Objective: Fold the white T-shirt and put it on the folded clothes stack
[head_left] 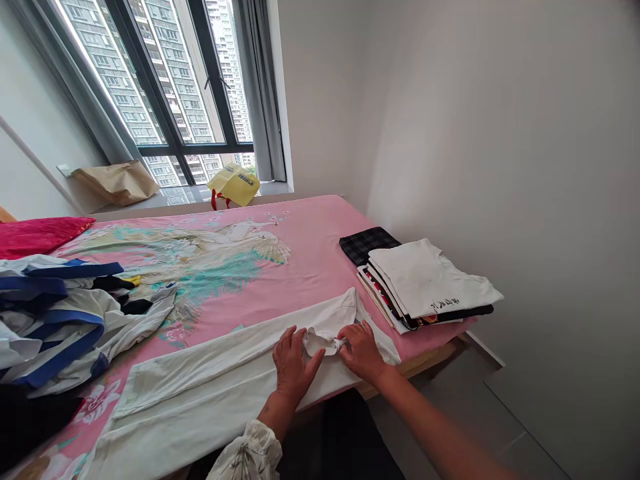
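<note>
A long white garment (215, 380), whose exact kind I cannot make out, lies stretched along the bed's near edge in a narrow folded strip. My left hand (293, 367) rests on its right part, thumb and fingers apart, against a raised curl of the white cloth. Close by, my right hand (361, 352) pinches the other side of that curl between thumb and fingers. Just beyond it on the right stands a stack of folded clothes, topped by a white T-shirt (430, 277) with dark lettering. A dark checked folded cloth (369, 245) lies behind the T-shirt.
On the left of the pink flowered bedsheet (315, 240) is a loose heap of white and blue clothes (75, 320). A red pillow (43, 235) sits behind it. The windowsill bears a brown paper bag (117, 182) and a yellow bag (235, 183). A wall (500, 167) rises at right.
</note>
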